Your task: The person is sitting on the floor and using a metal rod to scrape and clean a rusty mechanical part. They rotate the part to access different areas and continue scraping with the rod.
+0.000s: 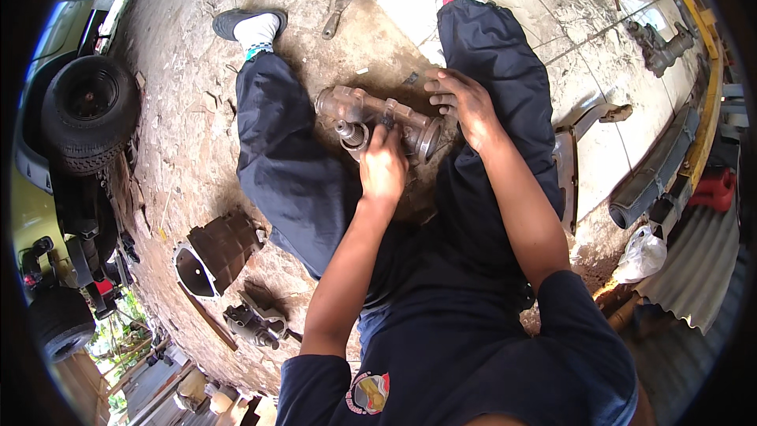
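A greasy brown metal gear housing [355, 102] with a splined shaft [346, 131] sticking out lies on the ground between my legs. My left hand [383, 170] is closed on the near side of its middle, fingers curled together against the metal. A flange [428, 140] forms the housing's right end. Just beyond that flange my right hand [467, 106] is raised, its fingers apart and holding nothing. What lies under my left fingertips is mostly hidden.
Beyond my left foot lies a scraper-like tool [339, 9]. A hollow metal casing [217, 256] and a smaller mechanical part [256, 323] rest at left, near a vehicle wheel [88, 102]. At right are another gear unit [661, 49], a curved bracket [591, 122] and a yellow frame [707, 102].
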A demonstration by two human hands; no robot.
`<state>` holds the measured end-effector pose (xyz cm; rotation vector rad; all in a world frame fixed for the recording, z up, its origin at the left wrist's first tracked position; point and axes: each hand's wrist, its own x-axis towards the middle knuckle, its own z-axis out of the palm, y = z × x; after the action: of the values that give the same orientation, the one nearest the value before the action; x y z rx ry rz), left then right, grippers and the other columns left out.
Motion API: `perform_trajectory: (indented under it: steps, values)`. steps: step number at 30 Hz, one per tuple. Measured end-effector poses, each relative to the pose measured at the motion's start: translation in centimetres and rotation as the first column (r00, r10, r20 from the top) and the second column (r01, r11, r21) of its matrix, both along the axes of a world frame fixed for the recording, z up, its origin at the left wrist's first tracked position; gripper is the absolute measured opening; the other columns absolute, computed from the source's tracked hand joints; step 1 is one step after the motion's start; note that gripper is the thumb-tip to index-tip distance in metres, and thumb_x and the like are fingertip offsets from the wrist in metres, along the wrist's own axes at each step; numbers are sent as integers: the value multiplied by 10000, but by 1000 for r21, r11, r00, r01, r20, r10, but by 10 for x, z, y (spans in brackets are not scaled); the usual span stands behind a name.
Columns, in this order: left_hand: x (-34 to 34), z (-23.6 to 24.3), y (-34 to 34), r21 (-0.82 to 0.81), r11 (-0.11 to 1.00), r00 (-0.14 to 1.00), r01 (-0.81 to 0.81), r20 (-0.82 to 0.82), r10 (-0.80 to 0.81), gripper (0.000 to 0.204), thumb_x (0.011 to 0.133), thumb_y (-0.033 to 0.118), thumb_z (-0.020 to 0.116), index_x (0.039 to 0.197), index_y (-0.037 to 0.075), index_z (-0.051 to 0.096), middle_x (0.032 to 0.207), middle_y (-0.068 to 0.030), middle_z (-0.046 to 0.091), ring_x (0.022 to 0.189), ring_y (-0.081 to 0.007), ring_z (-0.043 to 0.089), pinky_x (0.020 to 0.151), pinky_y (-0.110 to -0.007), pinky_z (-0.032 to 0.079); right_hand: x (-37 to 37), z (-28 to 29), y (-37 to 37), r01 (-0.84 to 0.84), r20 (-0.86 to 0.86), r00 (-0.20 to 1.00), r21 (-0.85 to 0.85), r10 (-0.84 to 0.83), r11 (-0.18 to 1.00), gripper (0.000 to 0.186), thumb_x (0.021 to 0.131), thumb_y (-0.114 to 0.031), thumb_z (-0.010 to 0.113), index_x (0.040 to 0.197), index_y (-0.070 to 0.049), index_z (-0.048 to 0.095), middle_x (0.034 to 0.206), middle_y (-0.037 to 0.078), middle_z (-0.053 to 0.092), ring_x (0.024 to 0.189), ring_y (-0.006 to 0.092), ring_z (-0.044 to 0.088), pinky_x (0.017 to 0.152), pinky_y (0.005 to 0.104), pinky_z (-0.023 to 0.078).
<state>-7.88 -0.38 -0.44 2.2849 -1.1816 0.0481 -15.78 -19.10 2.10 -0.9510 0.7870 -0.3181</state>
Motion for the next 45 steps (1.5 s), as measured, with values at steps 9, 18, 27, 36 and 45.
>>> perform_trajectory:
  steps: [9, 18, 27, 36, 45]
  values:
    - [-5, 8, 4, 8, 999, 996, 34, -85, -33, 266, 901, -36, 636, 1124, 41, 761, 955, -158, 665, 769, -407, 707, 687, -487, 580, 5, -2, -2, 7, 3, 1000, -1, -7, 1000, 354, 1012, -308, 630, 1244, -53, 710, 1073, 55, 734, 876, 132, 650, 795, 289, 478]
    - [-8, 2, 7, -13, 992, 992, 124, -13, -124, 273, 891, -25, 654, 1132, 44, 765, 1019, -183, 694, 829, -420, 720, 714, -486, 592, 1, -7, 0, -9, -7, 1000, -15, 9, 1000, 348, 1019, -303, 631, 1245, -52, 713, 1070, 47, 737, 878, 123, 646, 785, 283, 483]
    - [-8, 15, -3, 32, 988, 985, 151, -94, -148, 291, 881, -45, 655, 1143, 29, 760, 1032, -162, 697, 808, -409, 726, 688, -484, 593, -1, -5, -5, -8, 5, 1000, -19, 8, 1000, 332, 1031, -301, 616, 1247, -68, 713, 1049, 19, 730, 875, 99, 632, 797, 267, 473]
    - [3, 19, -5, 41, 977, 970, 210, -129, -204, 242, 871, -60, 668, 1073, 29, 766, 968, -162, 679, 794, -401, 715, 691, -475, 584, -2, -1, -3, -31, 14, 999, -35, 32, 999, 324, 1022, -291, 623, 1235, -68, 719, 1046, 18, 729, 879, 97, 633, 801, 261, 470]
    - [-5, 15, -10, -89, 989, 975, 117, -182, -131, 195, 859, -49, 704, 1020, 30, 782, 942, -152, 715, 819, -360, 724, 741, -420, 597, -3, 0, -1, -29, 3, 1000, -35, 29, 999, 319, 1021, -300, 623, 1217, -71, 727, 1048, 14, 726, 884, 97, 628, 809, 263, 464]
